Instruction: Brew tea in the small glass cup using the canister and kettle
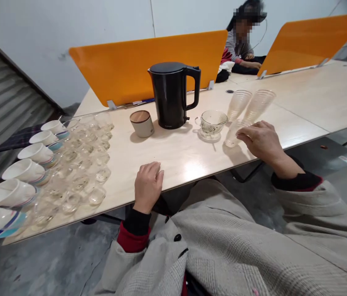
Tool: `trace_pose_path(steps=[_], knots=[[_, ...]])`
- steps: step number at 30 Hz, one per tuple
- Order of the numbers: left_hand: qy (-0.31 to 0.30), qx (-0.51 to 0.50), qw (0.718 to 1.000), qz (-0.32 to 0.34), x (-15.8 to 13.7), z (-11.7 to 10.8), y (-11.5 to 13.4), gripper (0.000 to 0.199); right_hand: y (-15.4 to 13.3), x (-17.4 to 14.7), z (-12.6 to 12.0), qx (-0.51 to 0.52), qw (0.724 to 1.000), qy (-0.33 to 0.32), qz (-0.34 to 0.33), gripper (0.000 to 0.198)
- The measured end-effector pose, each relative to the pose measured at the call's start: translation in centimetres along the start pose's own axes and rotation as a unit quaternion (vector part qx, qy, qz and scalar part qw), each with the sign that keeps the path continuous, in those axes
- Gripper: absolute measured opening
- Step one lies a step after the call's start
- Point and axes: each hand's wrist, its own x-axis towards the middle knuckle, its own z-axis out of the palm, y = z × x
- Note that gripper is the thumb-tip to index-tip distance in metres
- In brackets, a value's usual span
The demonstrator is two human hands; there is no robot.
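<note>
My left hand [148, 185] rests on the table's front edge, fingers loosely laid down and holding nothing. At the right, my right hand [262, 142] has its thumb and fingers closed at the upper side of a clear ribbed glass [231, 135]; the hand partly hides it. Two more clear ribbed glasses [238, 105] [260, 105] stand just behind. Left of these is a clear fluted glass dripper [212, 122] with a handle. A black electric kettle [168, 96] and a grey canister [142, 125] with a wooden lid stand farther left.
Several white paper cups [22, 170] lie tilted in a row at the table's left end, beside rows of small clear cups [81, 181]. Orange dividers [118, 65] [311, 41] stand along the back. Another person [244, 45] sits beyond the table [173, 164].
</note>
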Motion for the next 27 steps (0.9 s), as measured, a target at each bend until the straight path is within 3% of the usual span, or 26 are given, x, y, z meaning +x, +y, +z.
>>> trace_pose_path(steps=[6,14,18,22,27], knots=[[0.001,0.007,1.000,0.002,0.0,0.1,0.1,0.023,-0.3,0.3,0.1,0.028,1.000,-0.003,0.007,0.019],[-0.020,0.016,1.000,-0.014,-0.2,0.0,0.5,0.024,-1.9,0.5,-1.3,0.052,0.990,0.046,0.125,0.015],[-0.032,0.018,0.999,-0.020,-0.2,0.0,0.7,0.023,-1.3,0.3,-1.2,0.052,0.992,0.081,0.086,0.013],[-0.040,0.015,0.999,-0.028,-0.2,-0.1,0.8,0.024,-0.9,-0.2,-1.7,0.038,0.982,0.180,0.032,0.014],[-0.011,-0.013,0.999,-0.035,-0.4,0.3,0.7,0.022,-4.6,-0.7,-5.0,0.040,0.945,0.317,-0.073,0.014]])
